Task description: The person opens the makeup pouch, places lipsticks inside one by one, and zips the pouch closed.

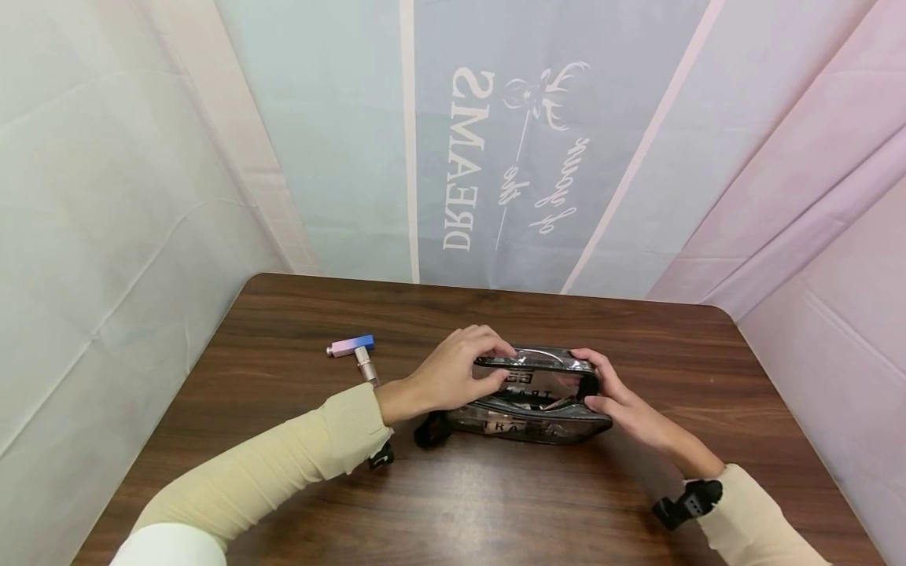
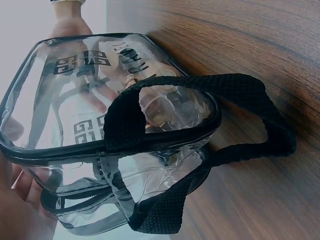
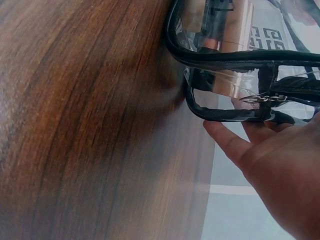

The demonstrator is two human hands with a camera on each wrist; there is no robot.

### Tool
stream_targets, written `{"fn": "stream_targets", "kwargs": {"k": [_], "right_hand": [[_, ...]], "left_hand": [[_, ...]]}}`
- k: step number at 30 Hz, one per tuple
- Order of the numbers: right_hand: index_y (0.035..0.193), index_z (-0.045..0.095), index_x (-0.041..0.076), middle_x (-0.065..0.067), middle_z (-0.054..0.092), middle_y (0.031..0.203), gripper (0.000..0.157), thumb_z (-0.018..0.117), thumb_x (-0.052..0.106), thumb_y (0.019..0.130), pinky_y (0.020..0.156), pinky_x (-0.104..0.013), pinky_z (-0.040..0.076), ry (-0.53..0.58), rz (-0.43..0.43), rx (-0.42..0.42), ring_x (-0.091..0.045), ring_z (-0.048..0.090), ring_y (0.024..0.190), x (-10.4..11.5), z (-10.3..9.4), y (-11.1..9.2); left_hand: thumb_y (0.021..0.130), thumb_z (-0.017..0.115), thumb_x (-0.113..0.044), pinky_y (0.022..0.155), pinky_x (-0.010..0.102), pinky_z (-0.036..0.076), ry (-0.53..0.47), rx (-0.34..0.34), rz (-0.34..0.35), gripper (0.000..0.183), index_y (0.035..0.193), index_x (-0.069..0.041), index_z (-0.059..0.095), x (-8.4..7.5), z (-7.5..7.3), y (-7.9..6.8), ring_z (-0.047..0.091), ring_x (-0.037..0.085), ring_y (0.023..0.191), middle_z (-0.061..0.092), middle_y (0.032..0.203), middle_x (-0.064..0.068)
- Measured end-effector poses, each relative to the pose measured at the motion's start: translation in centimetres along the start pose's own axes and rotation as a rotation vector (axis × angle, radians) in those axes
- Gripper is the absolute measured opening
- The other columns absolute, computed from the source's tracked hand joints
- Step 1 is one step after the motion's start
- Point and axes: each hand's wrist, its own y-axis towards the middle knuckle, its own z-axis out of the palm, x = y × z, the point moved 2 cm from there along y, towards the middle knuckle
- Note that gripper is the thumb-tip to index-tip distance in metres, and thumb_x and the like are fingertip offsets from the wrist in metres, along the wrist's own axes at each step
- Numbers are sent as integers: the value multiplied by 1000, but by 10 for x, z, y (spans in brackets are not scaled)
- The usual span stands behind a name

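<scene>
A clear plastic toiletry bag point(image 1: 538, 435) with black trim and "TRAVEL" lettering stands on the table, its top gaping. My left hand point(image 1: 453, 373) grips the upper edge at the left, thumb on the near side of that panel. At the other end, my right hand point(image 1: 630, 405) holds the bag's corner between thumb and fingers. A black webbing strap point(image 2: 280, 130) loops out from the bag's left end in the left wrist view. Through the clear wall in the right wrist view shows a rose-gold cylinder point(image 3: 235, 45), near a metal zipper pull point(image 3: 255, 99).
Left of the bag lies a pink-to-blue tube point(image 1: 351, 345), touching a small champagne-coloured tube point(image 1: 365, 364) partly behind my left forearm. The brown wooden table point(image 1: 495, 511) meets hanging fabric point(image 1: 354, 157) at the back and sides.
</scene>
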Motion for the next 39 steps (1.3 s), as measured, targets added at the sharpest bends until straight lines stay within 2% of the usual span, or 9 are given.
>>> {"fn": "stream_targets", "kwargs": {"k": [4, 14, 24, 28, 31, 35, 39], "right_hand": [[154, 5, -6, 4, 38, 154, 63, 30, -21, 98, 106, -21, 40, -4, -24, 3, -14, 42, 143, 1, 1, 1], [155, 4, -4, 4, 37, 155, 66, 29, -23, 97, 107, -21, 39, 18, -39, 12, -14, 41, 143, 0, 1, 1], [154, 5, -4, 3, 41, 152, 64, 31, -21, 98, 107, -21, 39, 10, -11, -1, -15, 43, 142, 2, 0, 1], [154, 6, -4, 2, 42, 151, 64, 33, -19, 98, 106, -21, 40, -1, 26, -13, -16, 43, 142, 0, 0, 0], [154, 6, -5, -2, 42, 151, 63, 33, -19, 98, 106, -22, 41, -8, 32, -16, -17, 43, 142, 0, -1, -1], [154, 5, -5, -4, 41, 151, 63, 34, -18, 99, 106, -22, 41, -9, 40, -16, -18, 43, 143, -1, -2, -1], [154, 5, -5, -1, 40, 151, 63, 34, -18, 99, 106, -22, 41, -6, 46, -17, -17, 43, 143, -1, -3, -1]], "left_hand": [[94, 71, -16, 93, 37, 46, -9, -12, 13, 21, 115, -12, 72, 0, -1, 0, 58, 12, 100, 66, 110, -2], [93, 71, -8, 89, 23, 50, -59, -16, 37, 20, 112, -9, 71, -1, -11, 6, 61, 13, 97, 65, 110, -1], [94, 70, -7, 88, 30, 52, -77, -15, 28, 19, 113, -7, 71, 5, -32, 4, 61, 15, 96, 65, 111, -1], [94, 71, -7, 76, 30, 53, -93, 4, 9, 19, 113, -8, 71, 10, -43, -1, 60, 12, 93, 64, 110, -1], [95, 71, -7, 72, 27, 51, -88, 5, -3, 18, 113, -8, 71, 14, -52, -5, 60, 11, 93, 65, 110, 0], [94, 71, -6, 82, 30, 53, -74, -20, -6, 18, 112, -6, 71, 21, -62, -12, 62, 12, 94, 66, 107, 1], [93, 71, -3, 80, 36, 53, -78, -43, -15, 17, 111, -5, 71, 30, -69, -21, 61, 11, 91, 66, 103, 1]]}}
